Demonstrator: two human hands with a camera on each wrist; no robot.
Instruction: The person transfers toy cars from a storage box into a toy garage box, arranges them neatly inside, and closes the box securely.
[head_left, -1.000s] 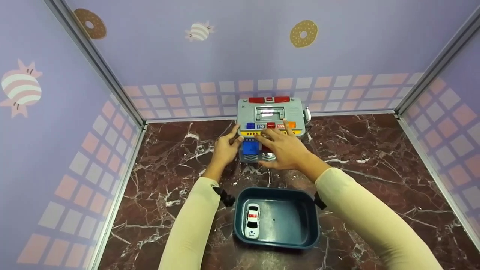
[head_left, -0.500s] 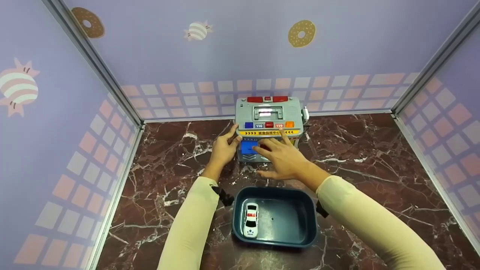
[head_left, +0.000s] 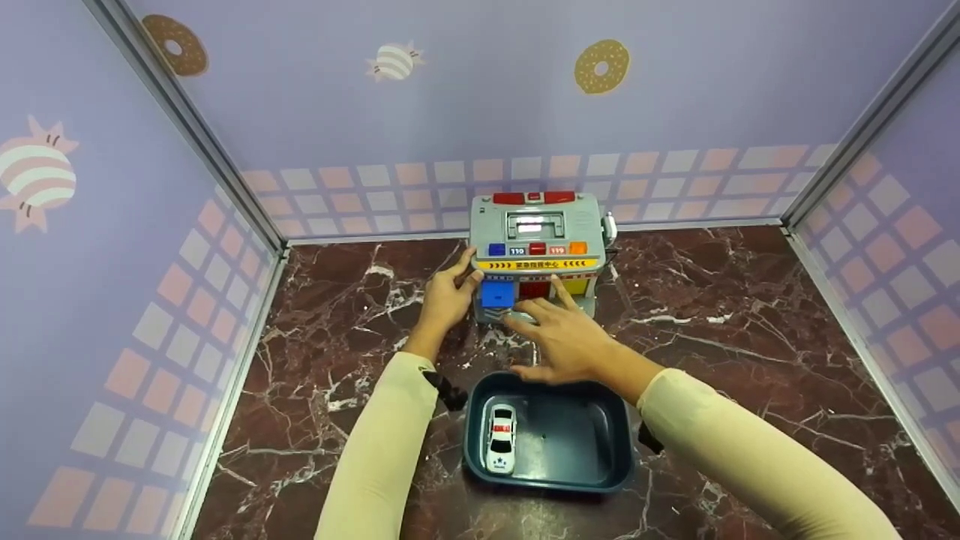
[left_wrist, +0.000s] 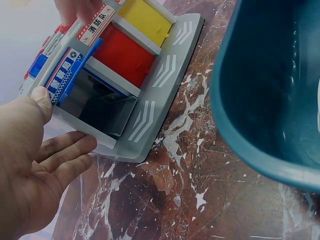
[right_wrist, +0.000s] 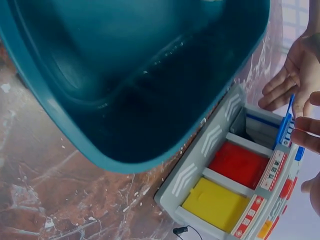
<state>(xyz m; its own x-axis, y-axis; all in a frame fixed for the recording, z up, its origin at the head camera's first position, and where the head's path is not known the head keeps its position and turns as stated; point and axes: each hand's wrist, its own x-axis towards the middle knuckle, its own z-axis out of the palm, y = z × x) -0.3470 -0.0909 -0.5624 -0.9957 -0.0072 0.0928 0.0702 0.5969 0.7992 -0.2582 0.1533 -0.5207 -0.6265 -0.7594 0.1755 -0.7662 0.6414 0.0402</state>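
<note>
A toy garage (head_left: 536, 225) with a grey roof stands by the back wall. Its blue door (head_left: 497, 293) is swung up, and the left wrist view shows a dark hollow bay beneath. The red door (left_wrist: 125, 56) and the yellow door (left_wrist: 145, 22) are down. My left hand (head_left: 446, 300) rests against the garage's left side, thumb at the front edge, other fingers nearly straight. My right hand (head_left: 566, 341) hovers in front of the garage, fingers spread, holding nothing. In the head view it covers part of the garage's base. A white toy police car (head_left: 501, 439) lies in the dark teal bin (head_left: 626, 480).
The bin stands close before the garage, under my right forearm. Purple panels (head_left: 480, 112) enclose the marbled tabletop (head_left: 360, 330) at the back and both sides. A white piece (head_left: 610, 226) sits on the garage's right side, near a thin dark cord (right_wrist: 187, 230).
My right hand has come away from the garage front towards the bin, uncovering the red and yellow doors. The blue door now stands more raised. My left hand stays at the garage's side.
</note>
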